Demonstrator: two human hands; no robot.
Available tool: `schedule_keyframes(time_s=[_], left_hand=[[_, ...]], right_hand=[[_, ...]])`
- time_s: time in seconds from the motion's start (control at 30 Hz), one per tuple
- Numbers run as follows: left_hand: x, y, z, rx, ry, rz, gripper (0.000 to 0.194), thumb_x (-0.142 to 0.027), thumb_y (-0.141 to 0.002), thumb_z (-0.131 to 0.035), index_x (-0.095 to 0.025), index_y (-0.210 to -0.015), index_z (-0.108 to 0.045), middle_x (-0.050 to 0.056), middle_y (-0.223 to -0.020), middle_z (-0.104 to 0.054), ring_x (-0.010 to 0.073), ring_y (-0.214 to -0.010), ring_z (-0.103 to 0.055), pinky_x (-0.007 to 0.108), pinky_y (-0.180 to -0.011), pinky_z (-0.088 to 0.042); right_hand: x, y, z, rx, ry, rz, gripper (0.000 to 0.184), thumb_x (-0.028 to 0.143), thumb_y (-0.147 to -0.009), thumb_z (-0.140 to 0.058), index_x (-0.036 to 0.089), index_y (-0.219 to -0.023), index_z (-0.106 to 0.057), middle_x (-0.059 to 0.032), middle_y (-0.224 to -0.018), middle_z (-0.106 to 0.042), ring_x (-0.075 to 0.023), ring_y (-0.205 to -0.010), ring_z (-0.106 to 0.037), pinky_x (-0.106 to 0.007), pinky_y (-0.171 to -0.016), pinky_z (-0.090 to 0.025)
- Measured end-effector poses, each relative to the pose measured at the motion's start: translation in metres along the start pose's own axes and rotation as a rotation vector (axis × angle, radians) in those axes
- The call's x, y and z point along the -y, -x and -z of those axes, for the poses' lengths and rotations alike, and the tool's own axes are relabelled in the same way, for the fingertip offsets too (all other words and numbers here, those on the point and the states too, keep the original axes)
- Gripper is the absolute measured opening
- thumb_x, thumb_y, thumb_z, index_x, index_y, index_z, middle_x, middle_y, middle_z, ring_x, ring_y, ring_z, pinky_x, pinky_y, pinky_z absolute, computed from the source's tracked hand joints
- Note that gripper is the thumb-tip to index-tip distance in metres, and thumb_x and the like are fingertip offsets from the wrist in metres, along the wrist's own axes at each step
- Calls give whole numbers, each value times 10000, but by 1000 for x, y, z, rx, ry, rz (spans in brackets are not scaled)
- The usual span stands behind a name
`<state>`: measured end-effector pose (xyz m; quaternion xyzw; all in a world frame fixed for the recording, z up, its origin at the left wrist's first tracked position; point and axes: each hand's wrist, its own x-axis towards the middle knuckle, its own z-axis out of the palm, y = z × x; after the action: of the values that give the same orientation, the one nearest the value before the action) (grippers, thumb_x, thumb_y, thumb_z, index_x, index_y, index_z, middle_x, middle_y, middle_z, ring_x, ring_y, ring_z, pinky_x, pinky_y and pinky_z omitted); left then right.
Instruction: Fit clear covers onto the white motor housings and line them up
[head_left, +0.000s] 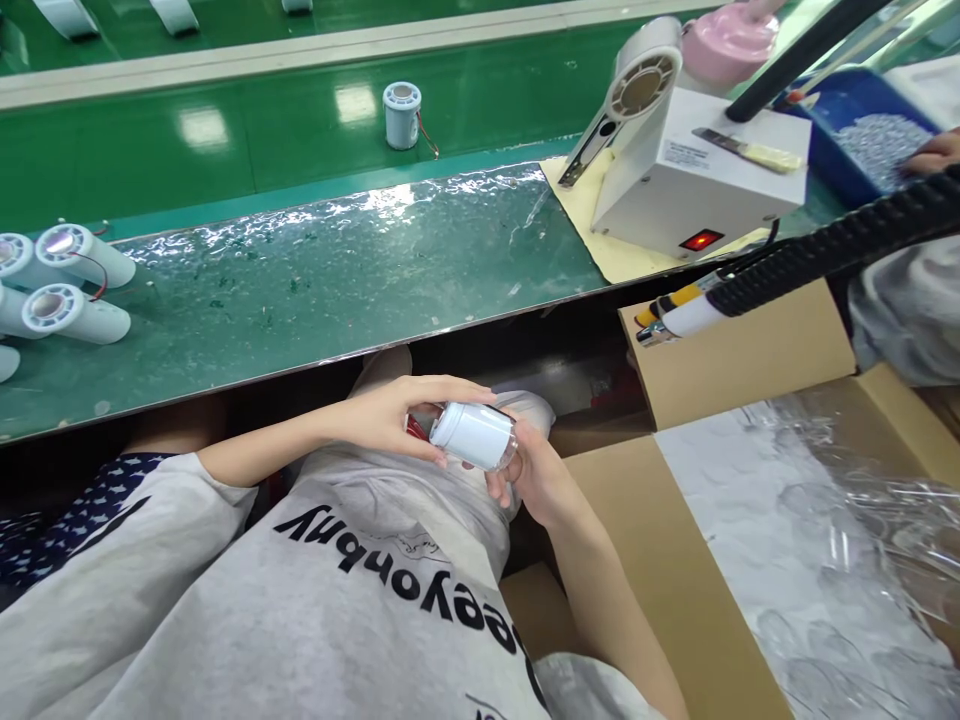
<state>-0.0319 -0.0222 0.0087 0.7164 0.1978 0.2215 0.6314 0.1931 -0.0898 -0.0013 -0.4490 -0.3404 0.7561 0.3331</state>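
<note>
Above my lap, both hands hold a pale blue cylinder (474, 435) lying nearly level. My left hand (390, 415) is closed around its left end, thumb and fingers on opposite sides. Red wires (415, 428) show beside that end, under the palm. My right hand (538, 470) grips the right end, where a clear plastic cover seems to sit around the cylinder; its exact extent is hard to make out. Similar pale blue cylinders (79, 312) with ringed ends and thin wires lie on the green bench (360, 260) at the left.
One cylinder (402, 115) stands on the green belt (285, 130) behind the bench. A white machine (697, 170) with a lit red switch and a handheld fan (641, 85) are at right. A hanging screwdriver-like tool (686, 318) overhangs a carton (637, 530) of clear plastic pieces. Another person's hand (934, 155) reaches a blue bin (840, 95).
</note>
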Motion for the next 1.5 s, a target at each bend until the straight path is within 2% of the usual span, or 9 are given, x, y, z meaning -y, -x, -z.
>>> schedule_keyframes(time_s=[0.23,0.43,0.57,0.67,0.73,0.8,1.0,1.37,1.5], left_hand=[[2,0,0,-6,-54,-38,734,-329,-790,-857,-303,-1470,-580,138,-1588,-498,321,-1471,-479,370,-1024,-566],[-3,-2,-5,-64,-80,-19,614,-320,-803,-827,-270,-1387,-644,140,-1392,-630,287,-1280,-620,324,-897,-598],[-7,0,-7,-123,1,88,665,-319,-775,-844,-244,-1398,-624,137,-1379,-638,259,-1180,-670,293,-845,-597],[-7,2,-7,-128,105,172,723,-339,-776,-849,-227,-1440,-583,129,-1311,-679,217,-1044,-715,276,-801,-593],[-6,3,-6,-109,100,214,729,-367,-796,-835,-233,-1461,-567,119,-1274,-699,198,-971,-723,267,-767,-585],[-6,3,-4,-89,64,205,738,-387,-796,-838,-246,-1469,-569,123,-1309,-692,213,-999,-721,271,-772,-582],[-7,2,-1,14,89,107,772,-282,-790,-850,-302,-1499,-547,135,-1538,-553,294,-1343,-596,362,-1003,-569],[8,4,-4,44,231,217,838,-251,-813,-825,-285,-1563,-451,141,-1543,-557,257,-1253,-669,373,-1042,-551],[11,1,8,15,217,330,696,-318,-804,-825,-258,-1456,-588,91,-1401,-676,233,-1158,-696,304,-963,-567]], right_hand=[[1,0,-2,67,-99,-168,750,896,-723,-601,172,-912,-632,-25,-564,-661,-90,-326,-484,-169,-277,-324],[-8,0,5,147,-20,-160,875,966,-787,-389,152,-954,-662,-36,-570,-635,-111,-351,-508,-194,-301,-372],[-22,3,12,-77,218,332,819,882,-800,-560,250,-1320,-546,-161,-1299,-669,-260,-935,-751,-351,-656,-653],[-25,6,17,-198,587,778,710,564,-821,-811,359,-1419,-489,-109,-1626,-402,-329,-1365,-571,-526,-1054,-567],[-23,9,19,-169,795,877,489,334,-886,-785,368,-1331,-588,-80,-1547,-521,-323,-1373,-573,-569,-1124,-510],[-19,11,19,-142,821,834,395,296,-910,-754,346,-1287,-646,-81,-1437,-634,-318,-1329,-617,-553,-1115,-527],[-15,13,18,-96,417,507,593,640,-866,-730,296,-1344,-660,-99,-1285,-736,-282,-1106,-745,-395,-884,-663],[-21,11,14,-145,374,345,615,600,-786,-824,297,-1312,-724,-83,-1278,-746,-296,-1057,-751,-428,-930,-636],[-22,12,10,-57,433,323,709,663,-860,-704,269,-1443,-622,-83,-1372,-698,-282,-1129,-727,-425,-994,-596]])
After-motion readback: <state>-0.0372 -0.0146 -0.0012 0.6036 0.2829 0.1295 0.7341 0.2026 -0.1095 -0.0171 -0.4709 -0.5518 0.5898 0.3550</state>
